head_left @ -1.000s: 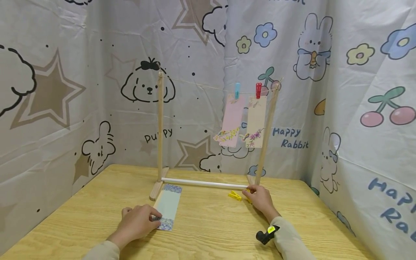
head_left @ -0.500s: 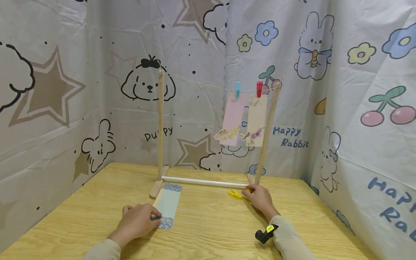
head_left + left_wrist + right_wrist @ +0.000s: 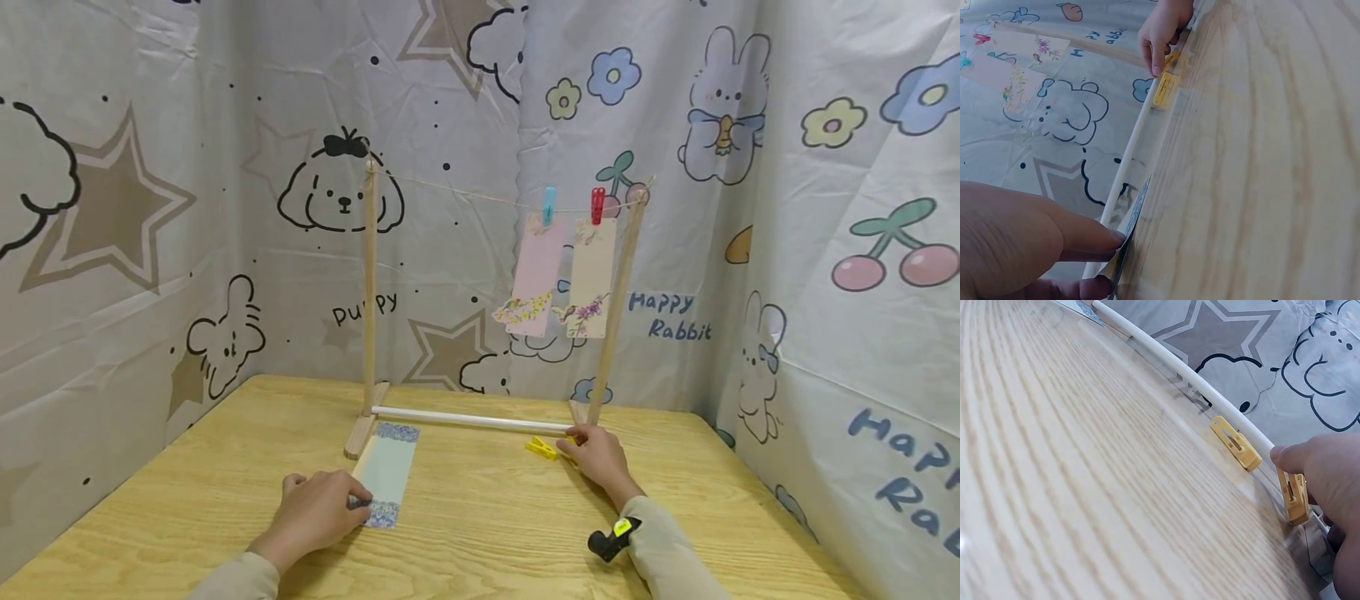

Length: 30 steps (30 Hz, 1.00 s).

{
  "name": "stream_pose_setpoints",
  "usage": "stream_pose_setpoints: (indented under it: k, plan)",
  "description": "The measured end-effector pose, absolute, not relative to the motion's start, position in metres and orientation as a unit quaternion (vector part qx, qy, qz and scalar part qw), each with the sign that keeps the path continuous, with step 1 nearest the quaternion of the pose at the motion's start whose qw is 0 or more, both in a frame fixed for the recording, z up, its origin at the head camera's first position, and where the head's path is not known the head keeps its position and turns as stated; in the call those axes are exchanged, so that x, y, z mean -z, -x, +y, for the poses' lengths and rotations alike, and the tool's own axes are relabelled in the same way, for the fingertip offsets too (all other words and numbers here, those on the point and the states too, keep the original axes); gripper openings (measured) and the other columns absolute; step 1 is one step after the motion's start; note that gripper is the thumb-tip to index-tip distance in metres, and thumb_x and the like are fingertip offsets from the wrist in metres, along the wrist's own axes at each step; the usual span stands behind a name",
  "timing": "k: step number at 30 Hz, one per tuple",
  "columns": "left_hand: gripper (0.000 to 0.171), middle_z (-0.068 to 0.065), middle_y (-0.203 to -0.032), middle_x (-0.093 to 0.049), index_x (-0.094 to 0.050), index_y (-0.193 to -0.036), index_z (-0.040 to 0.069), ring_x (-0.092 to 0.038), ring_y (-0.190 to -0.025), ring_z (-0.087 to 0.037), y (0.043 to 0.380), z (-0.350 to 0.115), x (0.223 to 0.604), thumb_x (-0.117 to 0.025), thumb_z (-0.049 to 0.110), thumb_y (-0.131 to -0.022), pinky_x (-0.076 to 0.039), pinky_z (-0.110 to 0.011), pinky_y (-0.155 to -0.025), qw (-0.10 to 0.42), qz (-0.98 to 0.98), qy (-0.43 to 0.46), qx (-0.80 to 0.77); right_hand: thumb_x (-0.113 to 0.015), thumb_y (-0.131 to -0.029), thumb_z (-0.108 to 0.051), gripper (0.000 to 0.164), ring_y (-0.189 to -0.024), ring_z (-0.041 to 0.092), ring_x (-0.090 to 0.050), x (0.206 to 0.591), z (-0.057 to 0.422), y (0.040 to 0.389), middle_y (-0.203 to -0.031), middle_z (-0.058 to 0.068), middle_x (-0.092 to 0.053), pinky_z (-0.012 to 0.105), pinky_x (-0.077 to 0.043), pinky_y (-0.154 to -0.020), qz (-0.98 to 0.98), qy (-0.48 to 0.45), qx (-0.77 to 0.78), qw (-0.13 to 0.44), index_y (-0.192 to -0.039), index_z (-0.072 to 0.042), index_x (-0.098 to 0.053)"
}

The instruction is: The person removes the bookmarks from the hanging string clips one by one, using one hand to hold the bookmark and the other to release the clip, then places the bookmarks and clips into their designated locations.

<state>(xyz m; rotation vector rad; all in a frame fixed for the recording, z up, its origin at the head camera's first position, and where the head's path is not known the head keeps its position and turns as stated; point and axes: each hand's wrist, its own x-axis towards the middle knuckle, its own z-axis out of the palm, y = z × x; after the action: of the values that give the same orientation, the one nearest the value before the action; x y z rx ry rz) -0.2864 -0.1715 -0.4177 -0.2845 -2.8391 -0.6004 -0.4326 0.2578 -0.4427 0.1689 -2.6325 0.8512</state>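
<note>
Nearer the left edge of the table point(image 3: 465, 500), our left hand point(image 3: 318, 510), nearly closed, pinches the card point(image 3: 386, 471) by its near end; toward the far right corner, our curled right hand point(image 3: 600, 458) pinches one yellow clip point(image 3: 1296, 500), a second clip point(image 3: 1240, 447) just beside!

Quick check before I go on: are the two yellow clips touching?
Apart. The right wrist view shows a clear gap between the loose clip and the held clip in the right hand.
</note>
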Motion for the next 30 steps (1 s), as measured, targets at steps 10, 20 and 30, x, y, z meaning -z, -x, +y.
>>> stream_pose_setpoints:
  k: [10,20,30]
  plan:
    - [0.008,0.003,-0.099,-0.076,-0.082,-0.09,0.025,-0.069,-0.095,-0.025,0.2849,-0.1704,0.4192,-0.087,0.026,-0.084,-0.03,-0.065,-0.092,0.133,-0.969,0.107,0.177,-0.081,-0.092,-0.029,0.033,-0.079,0.021,-0.059,0.443,0.2571,0.4326,-0.092,0.002,-0.067,0.04,-0.047,-0.071,-0.938,-0.054,-0.29,0.182,-0.115,-0.007,-0.077]
    - [0.007,0.005,-0.098,-0.075,-0.082,-0.09,0.026,-0.069,-0.095,-0.024,0.2842,-0.1694,0.4184,-0.087,0.027,-0.084,-0.031,-0.065,-0.092,0.131,-0.969,0.118,0.175,-0.081,-0.092,-0.029,0.032,-0.08,0.021,-0.059,0.4443,0.2583,0.4326,-0.092,0.002,-0.067,0.041,-0.047,-0.072,-0.94,-0.052,-0.284,0.182,-0.115,-0.006,-0.078]
    - [0.007,0.005,-0.098,-0.075,-0.082,-0.09,0.027,-0.069,-0.096,-0.024,0.2851,-0.1705,0.4195,-0.086,0.027,-0.085,-0.031,-0.065,-0.091,0.128,-0.97,0.114,0.174,-0.081,-0.092,-0.029,0.034,-0.082,0.022,-0.06,0.4448,0.2579,0.4327,-0.094,0.002,-0.068,0.043,-0.048,-0.073,-0.941,-0.052,-0.28,0.182,-0.117,-0.006,-0.077]
